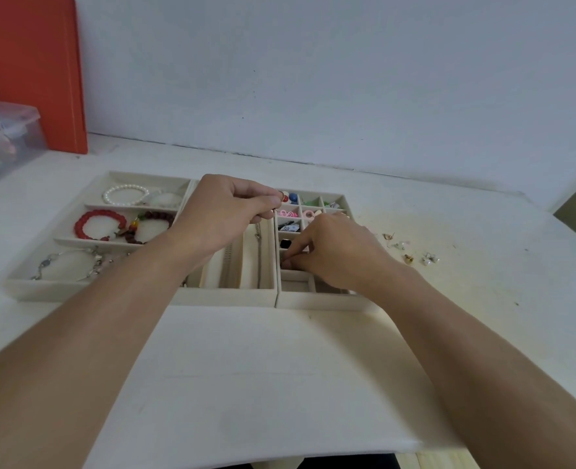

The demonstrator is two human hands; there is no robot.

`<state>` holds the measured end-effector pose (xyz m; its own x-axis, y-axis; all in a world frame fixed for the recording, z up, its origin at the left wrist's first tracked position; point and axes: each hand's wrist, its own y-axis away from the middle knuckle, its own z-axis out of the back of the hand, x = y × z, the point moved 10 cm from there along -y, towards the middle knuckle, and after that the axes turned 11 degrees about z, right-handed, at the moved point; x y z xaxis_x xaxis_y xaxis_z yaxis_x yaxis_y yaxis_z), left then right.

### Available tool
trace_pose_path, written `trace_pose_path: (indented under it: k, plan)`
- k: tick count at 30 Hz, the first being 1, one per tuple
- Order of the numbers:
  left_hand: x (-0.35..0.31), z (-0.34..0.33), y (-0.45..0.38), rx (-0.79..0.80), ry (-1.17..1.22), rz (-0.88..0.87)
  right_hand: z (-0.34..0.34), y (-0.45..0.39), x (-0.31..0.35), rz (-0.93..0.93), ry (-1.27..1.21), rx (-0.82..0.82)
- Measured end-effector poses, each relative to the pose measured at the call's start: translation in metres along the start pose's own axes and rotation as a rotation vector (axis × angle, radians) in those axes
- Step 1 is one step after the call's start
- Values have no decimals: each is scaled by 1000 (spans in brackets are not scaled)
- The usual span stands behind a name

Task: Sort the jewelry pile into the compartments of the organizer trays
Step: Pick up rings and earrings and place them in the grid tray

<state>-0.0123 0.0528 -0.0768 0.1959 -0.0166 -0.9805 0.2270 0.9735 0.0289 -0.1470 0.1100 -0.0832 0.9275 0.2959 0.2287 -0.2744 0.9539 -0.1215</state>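
Three cream organizer trays sit side by side on the white table. The left tray (22, 286) holds a pearl bracelet (124, 194), a red bead bracelet (98, 225) and a silver bracelet (66, 262). The middle tray (225, 294) has long slots with chains in them. The right tray (313, 304) has small square cells holding colourful earrings (290, 213). My left hand (222, 214) hovers over the middle tray and pinches a small thin item at its fingertips. My right hand (334, 252) reaches into a cell of the right tray, its fingertips pinching something small that is hidden.
A few loose earrings (411, 253) lie on the table right of the trays. A clear plastic box (2, 137) and an orange board (29, 72) stand at the far left by the wall. The table's front edge (246, 458) is near me.
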Motion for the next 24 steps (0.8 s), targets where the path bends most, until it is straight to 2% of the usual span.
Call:
trace_pose_path:
  k: [6,17,20,22,24]
  plan:
    - [3,0,-1,0,-1,10,2,2,3,4,27,-7]
    - [1,-2,4,2,-6,-10,16,7,-3,-54,-38,-126]
    - [0,-3,5,4,-19,-17,37,11,-22,-90,-145,-267]
    - [0,-6,6,15,-32,-17,49,15,-34,-88,-333,-396]
    - [0,-10,7,34,-39,-18,49,18,-38,-76,-536,-424]
